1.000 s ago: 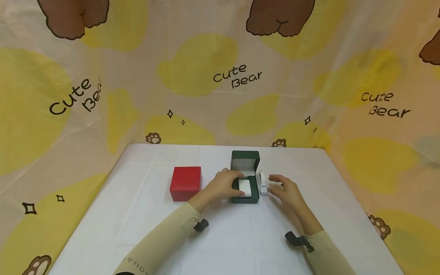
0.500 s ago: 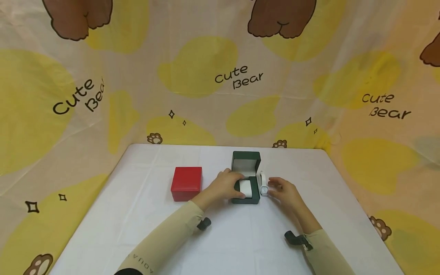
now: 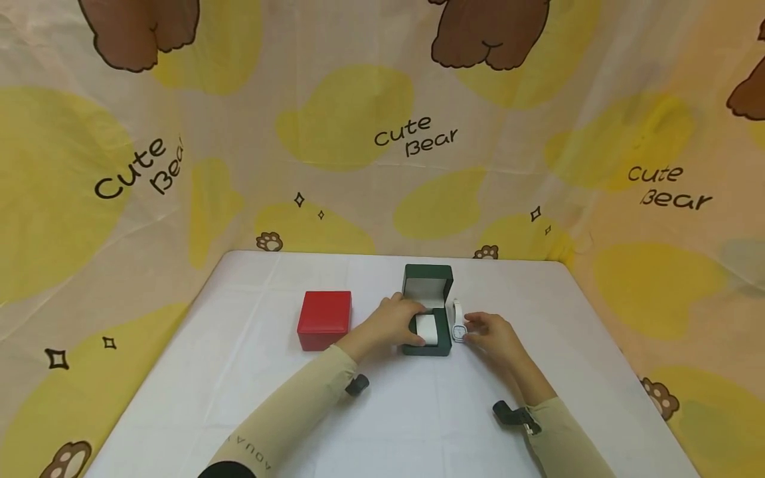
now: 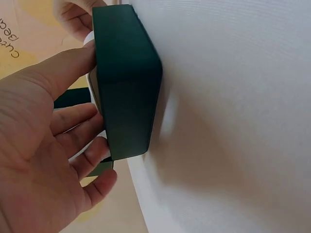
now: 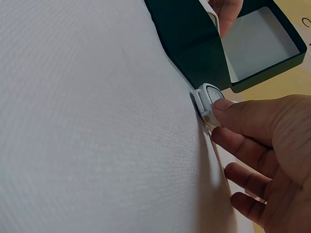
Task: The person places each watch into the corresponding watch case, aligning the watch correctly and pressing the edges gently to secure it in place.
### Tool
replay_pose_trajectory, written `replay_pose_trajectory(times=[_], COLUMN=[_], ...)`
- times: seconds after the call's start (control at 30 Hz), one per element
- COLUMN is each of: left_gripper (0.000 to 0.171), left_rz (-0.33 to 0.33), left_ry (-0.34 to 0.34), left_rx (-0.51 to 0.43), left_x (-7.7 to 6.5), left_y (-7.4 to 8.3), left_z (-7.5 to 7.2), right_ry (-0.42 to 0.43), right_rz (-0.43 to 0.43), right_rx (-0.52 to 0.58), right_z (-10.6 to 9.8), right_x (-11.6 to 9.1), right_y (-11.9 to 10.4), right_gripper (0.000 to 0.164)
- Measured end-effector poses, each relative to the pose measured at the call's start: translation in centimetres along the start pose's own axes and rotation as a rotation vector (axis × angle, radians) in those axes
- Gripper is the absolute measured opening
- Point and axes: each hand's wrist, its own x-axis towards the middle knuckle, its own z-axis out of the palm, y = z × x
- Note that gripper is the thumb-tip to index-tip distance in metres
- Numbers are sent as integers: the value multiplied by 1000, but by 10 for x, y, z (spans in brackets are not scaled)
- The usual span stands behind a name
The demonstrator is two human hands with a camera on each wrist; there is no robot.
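An open green watch box (image 3: pixel 443 332) stands on the table, its lid (image 3: pixel 427 282) raised at the back. In it sits a white cushion (image 3: pixel 427 329). My left hand (image 3: pixel 394 321) holds the box from its left side, thumb and fingers at the rim beside the cushion; whether they also touch the cushion I cannot tell. Just right of the box lies a white-strapped wristwatch (image 3: pixel 459 330). My right hand (image 3: pixel 493 335) pinches the watch near its case; in the right wrist view the thumb (image 5: pixel 238 112) presses on the watch (image 5: pixel 208 99), with the index finger low beside it.
To the left of the box is a closed red box (image 3: pixel 325 320). A white cloth covers the table (image 3: pixel 406 418), and a patterned curtain (image 3: pixel 335 119) hangs behind it. Dark wrist-camera mounts (image 3: pixel 510 414) stick out from both sleeves.
My right hand has come in to the watch, and its spread fingers have closed together on it. The left hand keeps its hold at the green box.
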Motion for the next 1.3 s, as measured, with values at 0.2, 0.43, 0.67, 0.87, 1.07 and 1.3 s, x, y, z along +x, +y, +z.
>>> replay_pose_trajectory(times=[0.2, 0.43, 0.67, 0.87, 1.07, 1.3], left_gripper=[69, 72, 76, 75, 78, 80], left_rz=[6, 5, 16, 20, 2, 22], left_ry=[14, 27, 42, 65, 92, 148], left_rx=[9, 49, 83, 80, 85, 124], left_x=[0, 1, 0, -4, -8, -12], left_y=[1, 4, 5, 7, 9, 11], left_z=[2, 3, 4, 5, 6, 8], right_ry=[-7, 14, -1, 13, 33, 46], right_rz=[-5, 11, 28, 32, 37, 34], right_rx=[-20, -27, 8, 21, 86, 151], right_z=[3, 5, 6, 5, 2, -4], right_x=[0, 0, 0, -4, -10, -15], right_y=[-3, -4, -4, -6, -9, -14], right_gripper=[35, 31, 25, 24, 26, 28])
